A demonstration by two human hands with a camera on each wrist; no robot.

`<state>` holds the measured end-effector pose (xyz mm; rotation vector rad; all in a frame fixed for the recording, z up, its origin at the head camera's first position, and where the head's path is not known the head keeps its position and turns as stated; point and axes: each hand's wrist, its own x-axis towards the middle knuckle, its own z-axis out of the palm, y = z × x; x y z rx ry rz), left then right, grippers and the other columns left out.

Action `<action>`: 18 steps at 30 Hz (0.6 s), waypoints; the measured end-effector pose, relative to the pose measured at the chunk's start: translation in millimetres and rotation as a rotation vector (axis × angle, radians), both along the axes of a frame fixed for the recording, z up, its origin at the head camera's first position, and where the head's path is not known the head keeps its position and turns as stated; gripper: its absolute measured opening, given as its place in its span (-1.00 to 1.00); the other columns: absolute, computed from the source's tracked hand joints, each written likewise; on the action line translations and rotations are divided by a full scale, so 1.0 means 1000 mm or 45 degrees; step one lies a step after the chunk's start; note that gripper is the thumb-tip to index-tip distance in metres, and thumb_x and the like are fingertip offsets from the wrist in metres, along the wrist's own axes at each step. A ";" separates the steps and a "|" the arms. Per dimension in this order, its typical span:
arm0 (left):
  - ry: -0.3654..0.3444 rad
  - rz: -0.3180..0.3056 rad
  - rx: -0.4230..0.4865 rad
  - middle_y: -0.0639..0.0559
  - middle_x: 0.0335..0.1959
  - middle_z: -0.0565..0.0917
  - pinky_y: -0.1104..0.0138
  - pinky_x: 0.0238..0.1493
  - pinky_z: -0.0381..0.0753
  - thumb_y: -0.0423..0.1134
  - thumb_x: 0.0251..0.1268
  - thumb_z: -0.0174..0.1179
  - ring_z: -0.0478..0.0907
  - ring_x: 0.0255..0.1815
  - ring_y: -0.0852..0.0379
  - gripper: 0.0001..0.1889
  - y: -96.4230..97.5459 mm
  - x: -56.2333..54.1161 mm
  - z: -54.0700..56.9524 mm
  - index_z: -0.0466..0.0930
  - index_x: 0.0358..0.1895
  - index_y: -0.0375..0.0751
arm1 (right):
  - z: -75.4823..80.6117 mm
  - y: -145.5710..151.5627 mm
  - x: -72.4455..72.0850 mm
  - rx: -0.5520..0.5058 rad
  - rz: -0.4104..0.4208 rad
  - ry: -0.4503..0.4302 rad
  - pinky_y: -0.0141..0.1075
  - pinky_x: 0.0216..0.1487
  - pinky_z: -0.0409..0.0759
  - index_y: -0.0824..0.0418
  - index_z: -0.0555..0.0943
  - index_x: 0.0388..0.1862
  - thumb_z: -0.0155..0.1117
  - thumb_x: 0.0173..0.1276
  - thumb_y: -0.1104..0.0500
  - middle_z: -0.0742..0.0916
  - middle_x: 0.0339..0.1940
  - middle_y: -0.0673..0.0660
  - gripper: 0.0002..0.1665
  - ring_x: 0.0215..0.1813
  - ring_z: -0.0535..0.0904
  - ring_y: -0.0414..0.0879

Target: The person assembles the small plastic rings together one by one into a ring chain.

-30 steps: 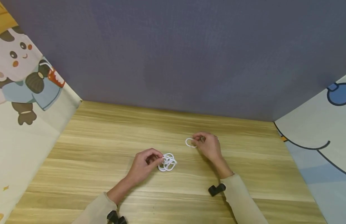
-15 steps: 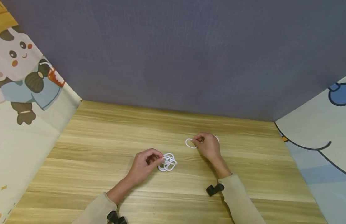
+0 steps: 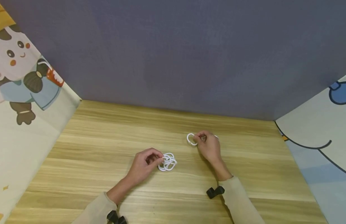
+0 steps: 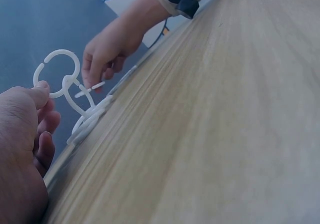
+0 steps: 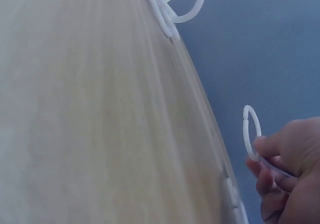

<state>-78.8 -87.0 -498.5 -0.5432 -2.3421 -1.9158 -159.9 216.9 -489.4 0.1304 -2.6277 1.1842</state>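
In the head view my left hand (image 3: pixel 145 162) is low over the table, holding a heap of linked white plastic rings (image 3: pixel 168 161). The left wrist view shows its thumb and forefinger pinching one C-shaped ring (image 4: pixel 63 51), raised on edge, with a second ring threaded through it and others lying on the wood. To the right and farther back, my right hand (image 3: pixel 210 146) pinches another white split ring (image 3: pixel 187 137). A small gap in that ring (image 5: pixel 246 131) shows in the right wrist view. Another white piece (image 3: pixel 216 137) shows partly behind the right hand.
The wood-grain table (image 3: pixel 119 124) meets a dark blue-grey panel (image 3: pixel 173 56) at its back. Printed cartoon walls (image 3: pixel 24 81) stand at both sides. More white pieces (image 5: pixel 233 196) lie on the table below my right hand. Black wrist cameras (image 3: pixel 215 192) sit at the cuffs.
My right hand has tilted its pinched ring, which now stands more upright and slightly farther back, with a thicker outline. The left hand and its linked rings stay in place.
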 end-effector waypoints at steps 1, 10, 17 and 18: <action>0.000 0.003 -0.002 0.04 -0.37 0.74 0.42 -0.45 0.56 -0.46 0.41 0.49 0.54 -0.45 0.29 -0.92 0.000 0.000 0.000 0.79 -0.13 -0.29 | 0.002 -0.001 0.001 -0.031 -0.001 -0.002 -0.36 -0.42 0.45 0.26 0.80 -0.21 0.60 0.46 0.18 0.82 -0.33 0.14 -0.84 -0.43 0.55 -0.13; -0.005 0.010 0.006 0.04 -0.37 0.74 0.42 -0.45 0.55 -0.42 0.42 0.50 0.53 -0.45 0.28 -0.92 0.001 0.001 0.001 0.80 -0.14 -0.25 | 0.022 -0.017 0.020 -0.439 -0.056 -0.060 -0.57 -0.39 0.43 0.48 0.82 0.02 0.47 0.48 0.46 0.83 -0.23 0.42 -0.81 -0.40 0.49 -0.28; 0.002 0.019 -0.006 0.09 -0.38 0.73 0.42 -0.47 0.54 -0.43 0.40 0.52 0.52 -0.46 0.30 -0.90 0.000 0.000 0.001 0.81 -0.14 -0.18 | 0.027 -0.019 0.032 -0.453 -0.048 -0.133 -0.52 -0.33 0.46 0.43 0.84 -0.04 0.48 0.49 0.44 0.83 -0.23 0.34 -0.87 -0.36 0.52 -0.25; 0.003 0.019 -0.009 0.10 -0.38 0.73 0.42 -0.47 0.55 -0.42 0.40 0.52 0.53 -0.46 0.30 -0.89 0.000 0.000 0.001 0.81 -0.14 -0.18 | 0.028 -0.019 0.034 -0.452 -0.049 -0.145 -0.52 -0.33 0.46 0.43 0.84 -0.04 0.48 0.48 0.44 0.82 -0.23 0.33 -0.87 -0.36 0.53 -0.25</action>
